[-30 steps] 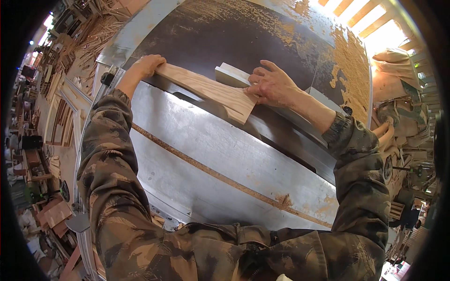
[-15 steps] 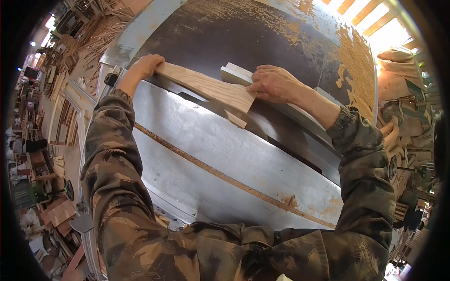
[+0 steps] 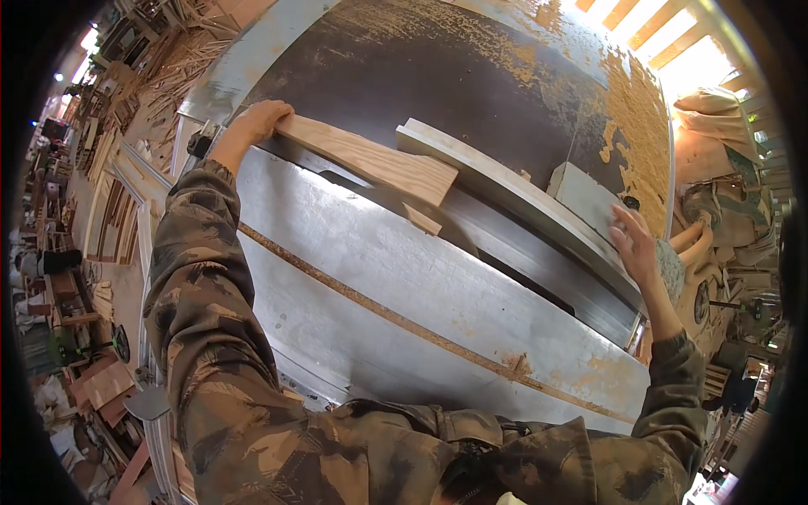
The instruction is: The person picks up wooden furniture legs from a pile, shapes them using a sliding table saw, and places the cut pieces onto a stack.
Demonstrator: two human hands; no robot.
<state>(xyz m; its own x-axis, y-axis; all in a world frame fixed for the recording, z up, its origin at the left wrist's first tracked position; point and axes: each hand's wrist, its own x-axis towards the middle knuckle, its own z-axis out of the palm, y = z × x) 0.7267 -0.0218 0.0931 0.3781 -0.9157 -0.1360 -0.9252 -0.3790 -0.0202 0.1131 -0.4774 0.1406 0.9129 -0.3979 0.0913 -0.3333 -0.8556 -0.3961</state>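
Meanwhile, at a large grey metal machine table (image 3: 404, 278) dusted with sawdust, a person in a camouflage jacket feeds a pale, flat wooden board (image 3: 370, 160) along a long grey metal fence (image 3: 505, 189). The left hand (image 3: 257, 122) clasps the board's far end, fingers curled over it, while the board lies tilted across the table's dark slot with its near end just beside the fence. The right hand (image 3: 635, 244) holds nothing: it hovers spread over the fence's right end, beside a small grey block (image 3: 589, 198), well apart from the board. Judging from this, the work sits mid-pass, and the next move seems to call for the free hand to steady the board's near end while keeping it flush against the fence.
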